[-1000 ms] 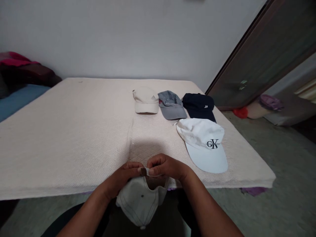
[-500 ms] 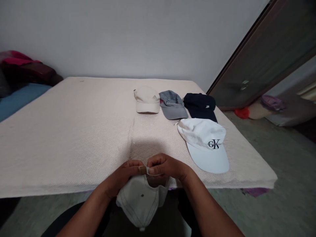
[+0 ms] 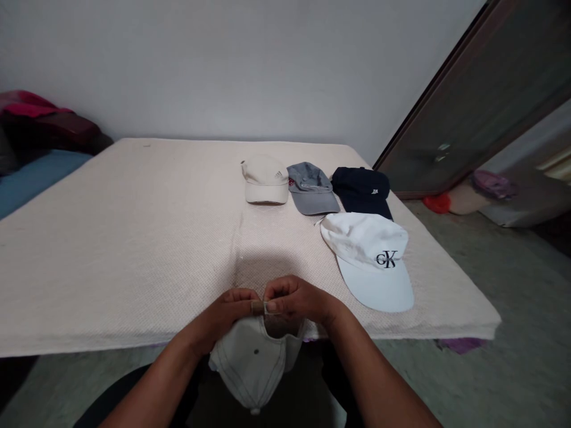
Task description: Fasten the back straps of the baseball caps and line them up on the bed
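A light grey-beige baseball cap [image 3: 252, 359] hangs crown-down off the near edge of the covered surface, its back opening facing up. My left hand [image 3: 227, 312] pinches the strap's left side by a brownish buckle or tab [image 3: 257, 307]. Close beside it, my right hand [image 3: 297, 302] is closed on the other part of the same strap. The cap's brim is hidden from view. Ahead and to the right lies a white cap [image 3: 366, 252] with dark letters, its brim toward me.
Farther back, a cream cap [image 3: 266, 181], a grey cap [image 3: 312, 189] and a navy cap [image 3: 361, 189] form a row. They lie on a pale textured cover [image 3: 147, 249] that runs to the wall. A dark-framed door [image 3: 473, 101] stands at right; dark and pink items [image 3: 49, 122] are piled at left.
The right hand has shifted slightly left toward the buckle, and the strap between the hands looks shorter. The other caps have not moved.
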A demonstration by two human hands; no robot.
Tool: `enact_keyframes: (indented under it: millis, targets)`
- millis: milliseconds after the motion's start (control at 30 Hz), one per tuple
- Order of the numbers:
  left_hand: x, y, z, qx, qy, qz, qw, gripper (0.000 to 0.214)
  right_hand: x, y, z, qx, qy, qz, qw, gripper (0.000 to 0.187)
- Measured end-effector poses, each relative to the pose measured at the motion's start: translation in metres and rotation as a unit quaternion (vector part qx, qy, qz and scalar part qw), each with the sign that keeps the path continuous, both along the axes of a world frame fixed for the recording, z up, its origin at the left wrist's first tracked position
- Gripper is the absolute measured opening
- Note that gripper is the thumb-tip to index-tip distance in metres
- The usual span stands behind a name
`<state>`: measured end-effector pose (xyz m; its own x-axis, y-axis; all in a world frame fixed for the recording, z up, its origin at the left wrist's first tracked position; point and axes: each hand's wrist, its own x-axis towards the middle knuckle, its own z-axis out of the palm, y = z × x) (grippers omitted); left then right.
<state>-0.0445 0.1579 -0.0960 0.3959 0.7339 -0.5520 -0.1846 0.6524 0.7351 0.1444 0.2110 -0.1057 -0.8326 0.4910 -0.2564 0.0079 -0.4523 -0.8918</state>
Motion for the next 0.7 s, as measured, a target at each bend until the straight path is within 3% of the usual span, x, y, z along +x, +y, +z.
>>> enact_keyframes:
  millis: [133, 433, 700]
  targets:
    - [0.0001, -0.0003, -0.0001, 0.008, 0.003, -0.008, 1.000, 0.018, 0.0020, 0.0004, 0.0018, -0.016, 0.005, 0.029, 0.999, 0.021]
    - [-0.0013, 0.0011, -0.0050, 0.025, 0.010, -0.007, 1.000, 0.018, -0.0023, -0.0004, 0.0024, 0.008, -0.003, -0.047, 0.999, 0.016]
    - [-0.0011, -0.0010, -0.0068, 0.005, -0.023, -0.016, 1.000, 0.019, -0.0017, -0.0019, -0.0020, 0.004, 0.015, -0.039, 0.999, 0.018]
